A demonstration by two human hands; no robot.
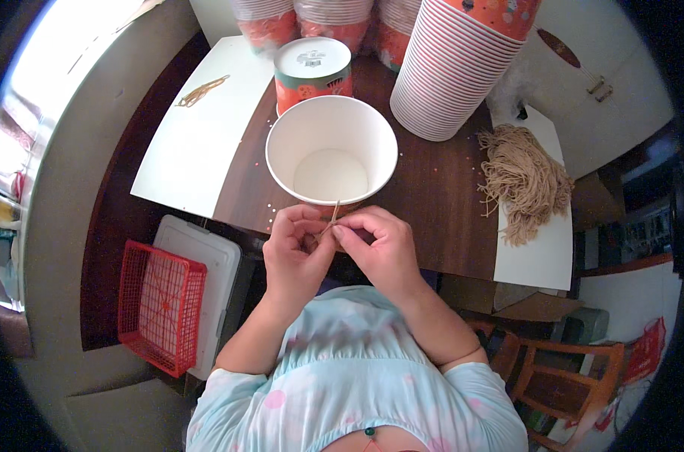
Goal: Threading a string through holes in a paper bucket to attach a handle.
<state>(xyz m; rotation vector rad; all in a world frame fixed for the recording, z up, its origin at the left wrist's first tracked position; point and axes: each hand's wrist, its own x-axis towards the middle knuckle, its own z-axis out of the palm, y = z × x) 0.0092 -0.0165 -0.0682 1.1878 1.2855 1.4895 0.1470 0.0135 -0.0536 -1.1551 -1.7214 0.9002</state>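
Observation:
A large white-lined paper bucket (331, 143) stands open side up on the brown table, and its inside holds nothing visible. Just in front of its near rim, my left hand (300, 237) and my right hand (378, 239) meet, fingertips pinched together. Between them is a thin tan cord (335, 212), its end sticking up past my fingers. The rest of this cord is hidden by my hands. To the right lies a thick bundle of similar tan cords (526, 181) on a white sheet.
Behind the bucket stands an upturned orange and green bucket (312, 71). A tall, leaning stack of nested buckets (455, 71) rises at the back right, with wrapped stacks (333, 22) behind. Several looped cords (203, 90) lie on the left white board (206, 135). Below left sits a red basket (161, 305).

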